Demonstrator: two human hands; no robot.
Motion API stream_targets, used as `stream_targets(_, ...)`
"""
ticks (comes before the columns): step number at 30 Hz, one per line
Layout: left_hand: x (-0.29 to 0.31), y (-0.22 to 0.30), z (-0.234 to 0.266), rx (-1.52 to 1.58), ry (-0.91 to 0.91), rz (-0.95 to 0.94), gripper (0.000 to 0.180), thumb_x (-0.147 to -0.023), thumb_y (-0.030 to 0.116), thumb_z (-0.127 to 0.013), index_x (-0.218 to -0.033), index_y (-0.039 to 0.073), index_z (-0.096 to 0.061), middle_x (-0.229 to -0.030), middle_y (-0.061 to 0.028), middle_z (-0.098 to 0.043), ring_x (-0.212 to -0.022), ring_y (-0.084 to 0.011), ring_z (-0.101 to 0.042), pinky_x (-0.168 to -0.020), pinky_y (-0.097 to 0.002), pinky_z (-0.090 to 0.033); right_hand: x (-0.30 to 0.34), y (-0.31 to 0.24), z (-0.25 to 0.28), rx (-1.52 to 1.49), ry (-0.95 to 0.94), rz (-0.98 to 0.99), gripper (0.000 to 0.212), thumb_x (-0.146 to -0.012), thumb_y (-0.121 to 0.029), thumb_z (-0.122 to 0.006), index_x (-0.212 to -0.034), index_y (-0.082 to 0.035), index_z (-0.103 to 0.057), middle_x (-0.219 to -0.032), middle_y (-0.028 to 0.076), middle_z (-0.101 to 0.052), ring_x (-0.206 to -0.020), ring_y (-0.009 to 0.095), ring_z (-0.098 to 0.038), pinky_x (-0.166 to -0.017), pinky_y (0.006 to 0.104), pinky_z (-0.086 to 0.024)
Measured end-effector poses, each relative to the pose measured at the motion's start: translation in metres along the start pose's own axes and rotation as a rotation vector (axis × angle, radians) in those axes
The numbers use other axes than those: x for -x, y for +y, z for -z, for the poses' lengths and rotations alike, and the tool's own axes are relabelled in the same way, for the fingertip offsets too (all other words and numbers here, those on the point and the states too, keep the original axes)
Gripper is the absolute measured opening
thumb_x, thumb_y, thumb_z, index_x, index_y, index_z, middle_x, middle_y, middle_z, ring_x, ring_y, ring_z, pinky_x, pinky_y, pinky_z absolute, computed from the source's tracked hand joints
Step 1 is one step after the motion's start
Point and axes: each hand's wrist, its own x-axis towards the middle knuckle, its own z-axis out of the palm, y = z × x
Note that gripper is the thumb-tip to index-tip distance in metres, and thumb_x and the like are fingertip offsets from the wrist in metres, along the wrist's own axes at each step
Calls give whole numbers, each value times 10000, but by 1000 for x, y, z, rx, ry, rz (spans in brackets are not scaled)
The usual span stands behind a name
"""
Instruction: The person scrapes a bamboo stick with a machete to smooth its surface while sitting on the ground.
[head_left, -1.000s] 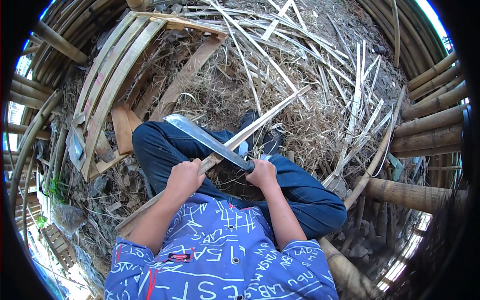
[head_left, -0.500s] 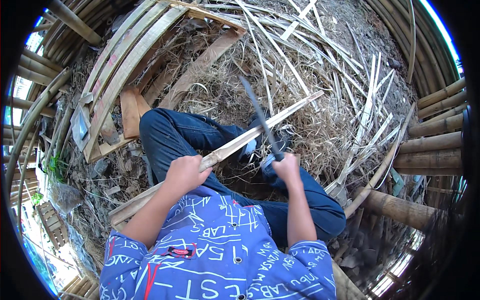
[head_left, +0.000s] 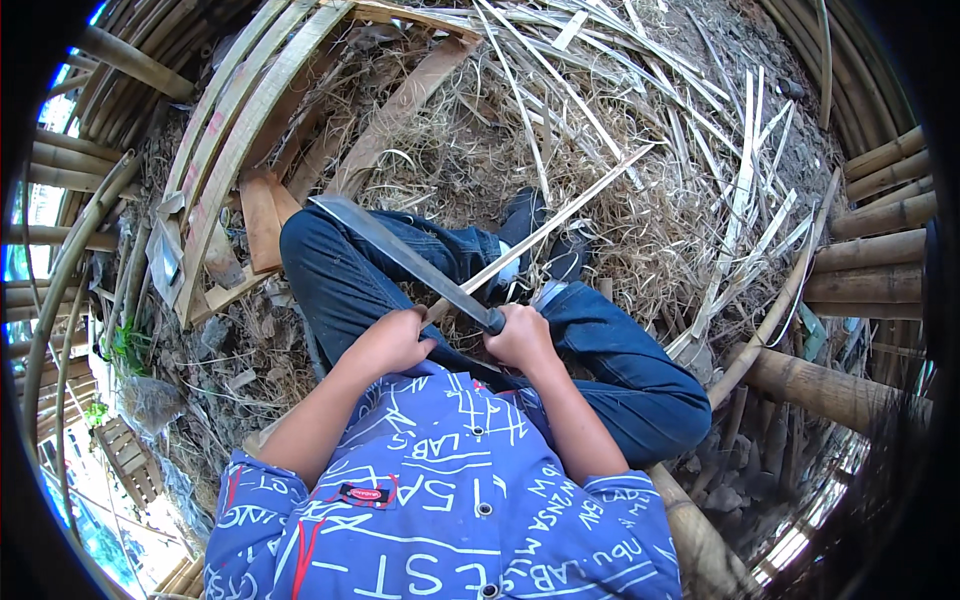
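Right hand (head_left: 522, 338) is clenched on the dark handle of my long grey steel machete (head_left: 400, 256), whose blade runs up and away to the left across my blue-jeaned knee (head_left: 330, 270). Left hand (head_left: 392, 340), just beside it, grips the pale split bamboo strip (head_left: 560, 215) (long axis slanting up to the right). Beyond both hands lie dry bamboo shavings (head_left: 640, 200); thick bamboo poles (head_left: 880, 190) stand far right.

Bamboo poles (head_left: 880, 165) around — dry shavings (head_left: 640, 230), wooden board (head_left: 262, 218) on ground.
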Motion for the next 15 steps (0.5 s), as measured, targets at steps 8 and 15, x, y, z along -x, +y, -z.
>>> stream_targets(8, 2, 2, 0, -5, 24, 19, 244, -810, 110, -640, -956, -64, -550, -876, -296, -638, -885, -461, -623, -779, -477, -486, -9, 8, 21, 155, -36, -64, 271, -648, -213, -662, -876, -83, -732, -835, 193, -701, -826, 372, -678, -786, 451, -545)
stream_targets(15, 30, -6, 9, 9, -1, 71, 207, -828, 101, -615, -975, -17, -531, -836, -287, -637, -855, -471, -618, -742, -504, -480, -28, 51, 56, 186, 76, -418, 302, -716, -249, -685, -914, -24, -720, -948, 220, -701, -931, 348, -687, -840, 429, -545)
